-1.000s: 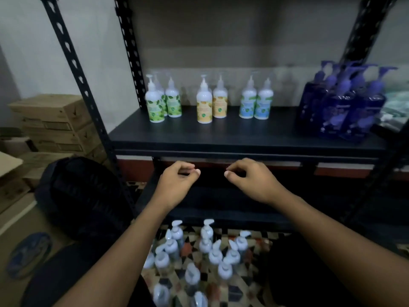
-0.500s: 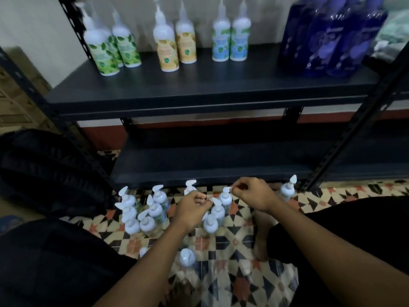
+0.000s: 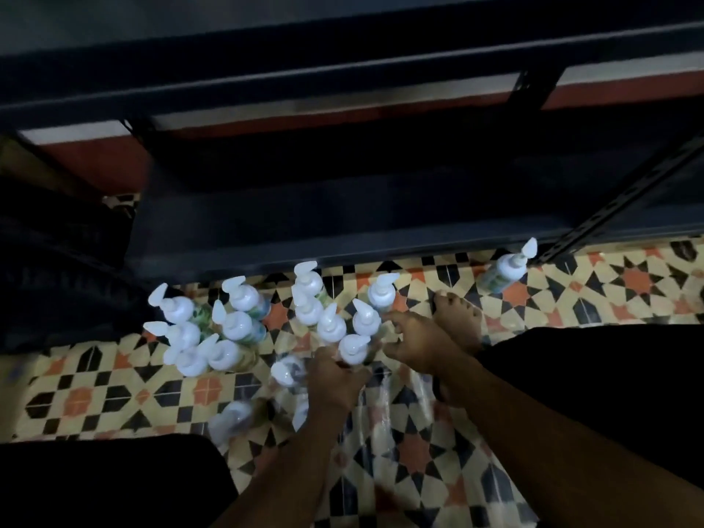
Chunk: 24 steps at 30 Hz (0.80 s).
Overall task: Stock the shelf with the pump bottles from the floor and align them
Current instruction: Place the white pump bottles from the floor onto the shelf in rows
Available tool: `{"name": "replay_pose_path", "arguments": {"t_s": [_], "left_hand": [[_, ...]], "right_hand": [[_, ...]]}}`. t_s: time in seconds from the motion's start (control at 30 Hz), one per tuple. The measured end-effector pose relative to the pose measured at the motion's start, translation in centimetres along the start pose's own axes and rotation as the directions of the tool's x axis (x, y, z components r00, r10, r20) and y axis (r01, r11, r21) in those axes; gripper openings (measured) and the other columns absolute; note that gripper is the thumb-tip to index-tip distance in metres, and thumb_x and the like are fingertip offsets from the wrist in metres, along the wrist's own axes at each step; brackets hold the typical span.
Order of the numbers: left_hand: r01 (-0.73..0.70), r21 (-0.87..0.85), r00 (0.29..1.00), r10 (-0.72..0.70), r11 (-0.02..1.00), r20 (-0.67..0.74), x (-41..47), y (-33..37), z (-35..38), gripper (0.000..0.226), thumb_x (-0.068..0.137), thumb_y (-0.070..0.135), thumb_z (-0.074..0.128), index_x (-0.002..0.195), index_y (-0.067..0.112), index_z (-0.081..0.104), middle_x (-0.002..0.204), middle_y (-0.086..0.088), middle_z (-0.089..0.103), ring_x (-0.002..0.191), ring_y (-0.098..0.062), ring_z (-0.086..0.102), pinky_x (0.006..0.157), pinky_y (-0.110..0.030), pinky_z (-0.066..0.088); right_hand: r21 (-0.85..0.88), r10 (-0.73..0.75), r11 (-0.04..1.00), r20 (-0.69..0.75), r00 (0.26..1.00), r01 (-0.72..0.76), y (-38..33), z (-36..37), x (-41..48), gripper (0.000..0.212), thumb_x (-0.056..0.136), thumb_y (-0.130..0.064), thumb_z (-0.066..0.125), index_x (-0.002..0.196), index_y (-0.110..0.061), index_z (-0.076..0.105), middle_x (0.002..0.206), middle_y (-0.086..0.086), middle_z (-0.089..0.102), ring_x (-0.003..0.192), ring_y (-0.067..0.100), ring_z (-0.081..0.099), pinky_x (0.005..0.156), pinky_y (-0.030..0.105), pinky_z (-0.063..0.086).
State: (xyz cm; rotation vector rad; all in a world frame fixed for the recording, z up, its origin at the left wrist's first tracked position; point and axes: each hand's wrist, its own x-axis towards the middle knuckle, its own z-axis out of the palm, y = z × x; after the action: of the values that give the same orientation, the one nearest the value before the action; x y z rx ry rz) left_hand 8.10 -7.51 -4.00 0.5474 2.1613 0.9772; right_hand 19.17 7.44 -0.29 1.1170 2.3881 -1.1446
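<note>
Pump bottles (image 3: pixel 236 325) are clustered upright on the tiled floor (image 3: pixel 114 379), just before the lower shelf (image 3: pixel 343 238). The left hand (image 3: pixel 335 379) is lowered among them, fingers curled round the near bottle (image 3: pixel 352 348). The right hand (image 3: pixel 415 341) is held with bent fingers against another bottle (image 3: pixel 366 321); whether that one is gripped cannot be told.

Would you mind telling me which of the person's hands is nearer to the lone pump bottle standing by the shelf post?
Right. The right hand is below and to the left of the lone pump bottle; the left hand lies even farther left and lower.
</note>
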Motion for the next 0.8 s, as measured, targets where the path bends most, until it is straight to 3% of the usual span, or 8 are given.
{"name": "replay_pose_path", "arguments": {"t_s": [0.07,0.13,0.23,0.37,0.47,0.57,0.73,0.8], "left_hand": [[0.023,-0.015,1.000,-0.023,1.000,-0.005,0.9,-1.2,0.7,0.022,0.060,0.025,0.079,0.076,0.018,0.065,0.067,0.012,0.069,0.065,-0.001,0.065,0.056,-0.010,0.041],[0.054,0.001,0.998,-0.054,0.999,-0.011,2.0,-2.7,1.5,0.047,0.055,0.040,0.075,0.091,0.011,0.067,0.082,0.005,0.072,0.076,-0.013,0.069,0.059,-0.015,0.045],[0.080,0.024,0.997,-0.080,0.997,0.002,2.9,-3.8,2.5,0.033,0.065,0.032,0.080,0.090,0.014,0.067,0.082,0.002,0.073,0.076,-0.020,0.070,0.058,-0.025,0.050],[0.070,-0.030,0.995,-0.072,0.997,-0.075,2.8,-3.1,2.5,0.028,0.072,0.016,0.086,0.093,0.021,0.067,0.083,0.009,0.072,0.076,0.003,0.066,0.061,-0.012,0.046],[0.080,-0.026,0.994,-0.082,0.996,-0.076,2.8,-3.1,2.9,0.041,0.069,0.028,0.087,0.104,0.023,0.066,0.095,0.007,0.071,0.086,-0.008,0.067,0.070,-0.024,0.051],[0.107,0.032,0.983,-0.101,0.994,-0.150,2.7,-2.9,3.4,0.048,0.072,0.035,0.084,0.112,0.021,0.062,0.100,0.001,0.065,0.093,-0.020,0.061,0.076,-0.034,0.047],[0.083,0.020,0.982,-0.079,0.996,-0.174,2.0,-2.4,3.3,0.042,0.071,0.032,0.085,0.103,0.014,0.065,0.091,0.002,0.064,0.083,-0.019,0.058,0.071,-0.029,0.040],[0.124,-0.035,0.984,-0.127,0.992,-0.125,1.5,-2.0,2.8,0.036,0.068,0.031,0.086,0.096,0.025,0.064,0.088,0.012,0.066,0.078,-0.009,0.060,0.068,-0.026,0.043]], "right_hand": [[-0.043,-0.029,0.999,0.028,0.999,0.030,0.9,1.2,2.0,0.064,0.086,-0.034,0.071,0.145,-0.025,0.050,0.129,0.009,0.061,0.112,0.029,0.060,0.087,0.033,0.049],[-0.072,-0.052,0.996,0.029,0.998,0.054,1.0,1.4,3.4,0.073,0.082,-0.037,0.071,0.150,-0.029,0.043,0.134,0.012,0.059,0.116,0.036,0.058,0.089,0.042,0.051],[-0.113,-0.074,0.990,0.074,0.995,0.082,1.4,1.6,5.6,0.080,0.081,-0.039,0.074,0.152,-0.031,0.039,0.137,0.011,0.059,0.117,0.037,0.059,0.090,0.045,0.052],[-0.165,-0.104,0.979,0.097,0.990,0.119,1.4,2.1,7.1,0.080,0.083,-0.045,0.074,0.153,-0.035,0.036,0.130,0.008,0.064,0.112,0.035,0.061,0.088,0.043,0.052],[-0.173,-0.100,0.979,0.067,0.993,0.111,1.2,2.6,7.6,0.075,0.085,-0.045,0.070,0.152,-0.035,0.038,0.122,0.009,0.067,0.107,0.035,0.063,0.084,0.043,0.053],[-0.187,-0.114,0.976,0.021,0.993,0.116,1.2,3.0,7.7,0.067,0.086,-0.044,0.067,0.147,-0.037,0.042,0.119,0.006,0.067,0.106,0.034,0.064,0.084,0.040,0.052],[-0.168,-0.046,0.984,0.039,0.998,0.052,2.2,2.9,6.0,0.062,0.081,-0.047,0.074,0.136,-0.027,0.053,0.118,0.006,0.069,0.107,0.033,0.064,0.086,0.040,0.052],[-0.154,-0.015,0.988,0.045,0.999,0.022,2.7,2.5,5.2,0.062,0.081,-0.043,0.074,0.136,-0.024,0.054,0.118,0.007,0.069,0.109,0.033,0.063,0.087,0.038,0.050]]}}
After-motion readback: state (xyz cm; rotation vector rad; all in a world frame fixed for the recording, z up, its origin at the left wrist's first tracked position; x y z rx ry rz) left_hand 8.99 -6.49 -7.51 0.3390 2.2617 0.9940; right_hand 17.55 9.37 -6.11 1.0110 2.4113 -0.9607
